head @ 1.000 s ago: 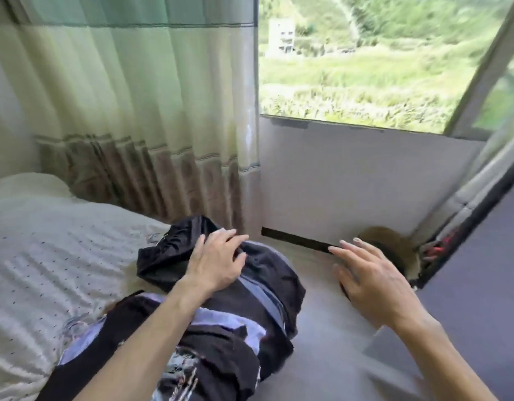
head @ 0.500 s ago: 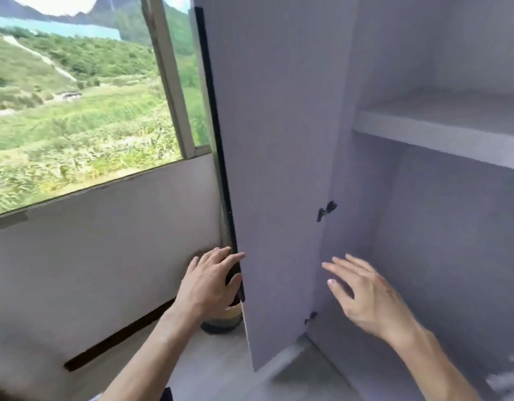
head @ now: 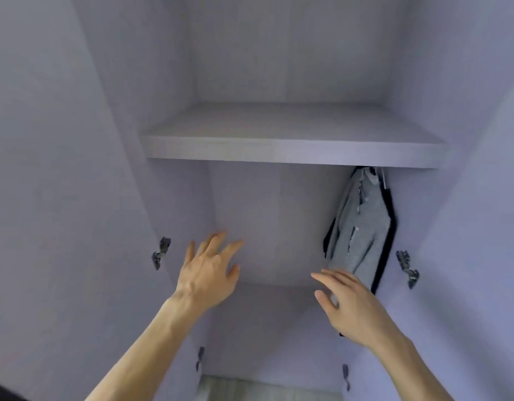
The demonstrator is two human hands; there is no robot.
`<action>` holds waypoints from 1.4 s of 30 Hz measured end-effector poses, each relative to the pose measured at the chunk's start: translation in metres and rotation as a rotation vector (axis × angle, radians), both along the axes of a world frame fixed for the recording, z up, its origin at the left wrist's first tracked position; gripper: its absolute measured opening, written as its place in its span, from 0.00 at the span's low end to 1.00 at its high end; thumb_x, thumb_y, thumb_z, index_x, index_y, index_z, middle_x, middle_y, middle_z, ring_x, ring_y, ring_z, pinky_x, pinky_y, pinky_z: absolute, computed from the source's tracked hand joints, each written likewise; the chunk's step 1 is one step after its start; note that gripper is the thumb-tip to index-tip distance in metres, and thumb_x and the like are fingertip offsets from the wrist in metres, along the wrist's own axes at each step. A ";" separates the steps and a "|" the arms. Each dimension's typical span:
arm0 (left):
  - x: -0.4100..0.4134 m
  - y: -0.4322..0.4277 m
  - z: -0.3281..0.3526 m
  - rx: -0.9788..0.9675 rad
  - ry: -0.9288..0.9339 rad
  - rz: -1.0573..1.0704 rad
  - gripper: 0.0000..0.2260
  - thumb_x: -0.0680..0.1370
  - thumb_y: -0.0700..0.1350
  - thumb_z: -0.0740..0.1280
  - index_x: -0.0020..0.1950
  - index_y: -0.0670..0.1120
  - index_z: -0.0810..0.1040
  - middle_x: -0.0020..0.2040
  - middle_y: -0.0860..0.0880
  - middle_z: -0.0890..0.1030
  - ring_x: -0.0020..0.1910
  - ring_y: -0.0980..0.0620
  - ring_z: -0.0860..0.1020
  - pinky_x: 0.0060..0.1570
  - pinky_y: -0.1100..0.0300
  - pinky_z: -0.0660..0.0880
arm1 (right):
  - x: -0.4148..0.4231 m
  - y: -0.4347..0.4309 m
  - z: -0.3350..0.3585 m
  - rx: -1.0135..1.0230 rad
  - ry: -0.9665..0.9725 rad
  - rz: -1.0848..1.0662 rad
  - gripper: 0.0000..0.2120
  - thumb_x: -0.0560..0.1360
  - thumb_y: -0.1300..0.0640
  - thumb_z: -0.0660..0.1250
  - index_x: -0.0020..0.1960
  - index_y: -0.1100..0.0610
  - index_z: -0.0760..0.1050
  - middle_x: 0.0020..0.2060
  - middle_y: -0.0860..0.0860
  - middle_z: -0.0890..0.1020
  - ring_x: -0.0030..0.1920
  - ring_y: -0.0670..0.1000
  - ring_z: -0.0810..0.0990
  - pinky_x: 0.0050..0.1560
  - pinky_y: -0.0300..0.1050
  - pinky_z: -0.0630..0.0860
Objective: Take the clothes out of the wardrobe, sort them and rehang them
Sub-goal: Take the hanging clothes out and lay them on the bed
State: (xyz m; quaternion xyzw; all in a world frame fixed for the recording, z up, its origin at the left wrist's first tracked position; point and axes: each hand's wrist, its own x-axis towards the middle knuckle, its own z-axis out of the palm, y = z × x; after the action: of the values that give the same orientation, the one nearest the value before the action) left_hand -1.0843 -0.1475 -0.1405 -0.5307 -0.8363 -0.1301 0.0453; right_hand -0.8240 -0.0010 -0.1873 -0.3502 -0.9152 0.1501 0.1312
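Head view, 1 camera.

- The wardrobe (head: 267, 221) is standing open, pale lilac-grey inside. Its left door (head: 62, 198) and right door (head: 487, 227) are both swung outward.
- 1 shelf (head: 293, 146) is running across the full width, dividing an upper compartment from a lower one.
- In the lower compartment, a grey garment (head: 360, 227) is hanging just under the shelf at the far right, close to the right side wall. A dark garment (head: 390, 215) is hanging directly behind it, showing as a black edge down its right side. What they are hanging from is hidden by the shelf.
- The left hand (head: 209, 273) is reaching into the lower compartment, left of centre, palm forward, fingers straight and spread, holding nothing. It is well apart from the clothes.
- The right hand (head: 357, 311) is reaching in with fingers extended and slightly fanned, gripping nothing. It is overlapping the grey garment's lower edge in the frame; whether it is touching the cloth cannot be told.
- 4 metal hinges are showing: upper left hinge (head: 160, 253), upper right hinge (head: 406, 267), and 2 lower ones, blurred.
- A strip of pale floor (head: 264, 389) is showing at the bottom edge.
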 end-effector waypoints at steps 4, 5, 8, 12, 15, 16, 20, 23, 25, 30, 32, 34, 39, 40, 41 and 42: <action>-0.006 0.075 0.024 0.159 0.131 -0.128 0.29 0.80 0.50 0.64 0.80 0.59 0.58 0.82 0.47 0.51 0.81 0.45 0.49 0.76 0.37 0.47 | 0.014 0.041 0.001 0.005 -0.006 -0.127 0.21 0.82 0.46 0.57 0.75 0.44 0.65 0.74 0.42 0.68 0.76 0.46 0.60 0.73 0.41 0.63; -0.008 0.093 0.034 0.208 0.163 -0.141 0.30 0.80 0.50 0.64 0.80 0.59 0.56 0.82 0.47 0.49 0.81 0.45 0.49 0.75 0.37 0.47 | 0.015 0.053 0.002 -0.017 -0.013 -0.150 0.22 0.83 0.46 0.57 0.76 0.44 0.63 0.74 0.42 0.66 0.76 0.46 0.59 0.72 0.42 0.62; -0.019 0.146 0.065 0.348 0.281 -0.161 0.31 0.80 0.53 0.63 0.81 0.57 0.54 0.82 0.46 0.49 0.81 0.43 0.50 0.75 0.36 0.49 | 0.013 0.092 0.008 -0.093 -0.025 -0.220 0.25 0.83 0.46 0.57 0.78 0.46 0.58 0.78 0.46 0.59 0.78 0.48 0.55 0.73 0.46 0.62; -0.039 0.209 0.085 0.386 0.359 -0.143 0.28 0.81 0.59 0.55 0.81 0.58 0.54 0.82 0.48 0.51 0.80 0.43 0.51 0.75 0.36 0.48 | 0.000 0.155 0.016 -0.107 -0.040 -0.369 0.31 0.83 0.46 0.57 0.81 0.50 0.49 0.80 0.53 0.50 0.79 0.57 0.53 0.73 0.54 0.61; -0.053 0.238 0.073 0.397 0.409 -0.130 0.29 0.80 0.62 0.52 0.81 0.59 0.53 0.82 0.50 0.53 0.80 0.45 0.53 0.76 0.36 0.48 | -0.011 0.204 0.018 -0.105 -0.001 -0.523 0.32 0.82 0.46 0.58 0.80 0.54 0.49 0.78 0.60 0.56 0.76 0.63 0.58 0.70 0.56 0.65; -0.056 0.244 0.067 0.426 0.436 -0.122 0.29 0.80 0.62 0.54 0.81 0.58 0.54 0.82 0.49 0.54 0.80 0.44 0.54 0.76 0.36 0.48 | -0.014 0.219 0.016 -0.092 0.010 -0.566 0.32 0.81 0.47 0.58 0.79 0.56 0.50 0.76 0.61 0.61 0.73 0.64 0.62 0.68 0.56 0.68; -0.063 0.261 0.053 0.629 0.522 -0.094 0.29 0.79 0.62 0.59 0.79 0.57 0.60 0.78 0.46 0.64 0.77 0.42 0.61 0.75 0.36 0.48 | -0.022 0.269 0.006 -0.040 -0.012 -0.633 0.21 0.80 0.51 0.60 0.69 0.60 0.66 0.61 0.61 0.76 0.61 0.63 0.75 0.55 0.53 0.76; -0.070 0.267 0.048 0.714 0.578 -0.107 0.30 0.78 0.63 0.62 0.79 0.57 0.60 0.76 0.46 0.66 0.76 0.43 0.63 0.75 0.37 0.49 | -0.035 0.287 0.002 -0.046 0.072 -0.641 0.13 0.80 0.55 0.60 0.62 0.60 0.73 0.56 0.59 0.80 0.56 0.62 0.79 0.51 0.49 0.76; -0.073 0.270 0.045 0.740 0.598 -0.110 0.31 0.78 0.63 0.63 0.79 0.57 0.62 0.76 0.46 0.66 0.75 0.43 0.63 0.75 0.36 0.50 | -0.046 0.294 0.003 -0.153 0.129 -0.621 0.12 0.80 0.54 0.61 0.61 0.57 0.73 0.53 0.57 0.82 0.53 0.60 0.80 0.47 0.45 0.73; -0.077 0.277 0.044 0.755 0.619 -0.107 0.31 0.78 0.65 0.62 0.78 0.57 0.61 0.75 0.48 0.65 0.75 0.44 0.63 0.75 0.37 0.50 | -0.066 0.319 -0.001 -0.883 0.529 -0.548 0.08 0.75 0.66 0.66 0.51 0.59 0.70 0.36 0.53 0.74 0.30 0.49 0.71 0.29 0.41 0.71; -0.078 0.278 0.044 0.757 0.622 -0.106 0.31 0.78 0.65 0.61 0.78 0.57 0.61 0.75 0.48 0.64 0.75 0.44 0.63 0.74 0.36 0.51 | -0.065 0.324 -0.004 -1.059 0.624 -0.511 0.11 0.74 0.69 0.68 0.51 0.57 0.72 0.36 0.53 0.72 0.29 0.46 0.67 0.26 0.37 0.66; -0.079 0.278 0.044 0.755 0.629 -0.105 0.31 0.77 0.65 0.61 0.78 0.58 0.61 0.75 0.48 0.64 0.74 0.44 0.63 0.74 0.36 0.52 | -0.064 0.322 -0.005 -1.134 0.675 -0.468 0.15 0.74 0.69 0.70 0.56 0.54 0.74 0.37 0.52 0.74 0.29 0.45 0.67 0.25 0.36 0.65; -0.082 0.280 0.043 0.758 0.648 -0.112 0.30 0.77 0.65 0.61 0.78 0.58 0.61 0.74 0.49 0.64 0.74 0.45 0.62 0.74 0.36 0.52 | -0.070 0.313 -0.007 -1.180 0.723 -0.358 0.22 0.73 0.70 0.71 0.62 0.50 0.75 0.34 0.50 0.77 0.29 0.45 0.67 0.30 0.36 0.66; -0.082 0.280 0.043 0.760 0.650 -0.114 0.30 0.77 0.66 0.60 0.77 0.57 0.62 0.74 0.49 0.64 0.74 0.45 0.63 0.74 0.36 0.52 | -0.073 0.311 -0.005 -1.191 0.738 -0.327 0.22 0.73 0.70 0.71 0.62 0.52 0.75 0.35 0.50 0.78 0.30 0.44 0.68 0.31 0.36 0.66; -0.083 0.280 0.043 0.760 0.652 -0.114 0.30 0.77 0.66 0.60 0.77 0.57 0.62 0.74 0.49 0.64 0.74 0.45 0.63 0.74 0.36 0.52 | -0.076 0.309 -0.003 -1.204 0.760 -0.300 0.21 0.73 0.70 0.70 0.62 0.53 0.76 0.38 0.50 0.80 0.31 0.44 0.69 0.32 0.36 0.66; -0.083 0.280 0.043 0.758 0.653 -0.113 0.30 0.77 0.66 0.60 0.77 0.57 0.62 0.74 0.49 0.64 0.74 0.45 0.63 0.74 0.36 0.52 | -0.080 0.307 0.000 -1.220 0.791 -0.269 0.21 0.73 0.71 0.70 0.61 0.54 0.76 0.40 0.50 0.81 0.33 0.43 0.71 0.32 0.35 0.66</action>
State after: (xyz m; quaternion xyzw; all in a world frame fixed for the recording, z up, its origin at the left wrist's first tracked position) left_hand -1.1673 0.1327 -0.0978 -0.5344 -0.6424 -0.2539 0.4871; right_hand -0.9037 0.3061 -0.1868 -0.3899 -0.5025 0.7299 0.2504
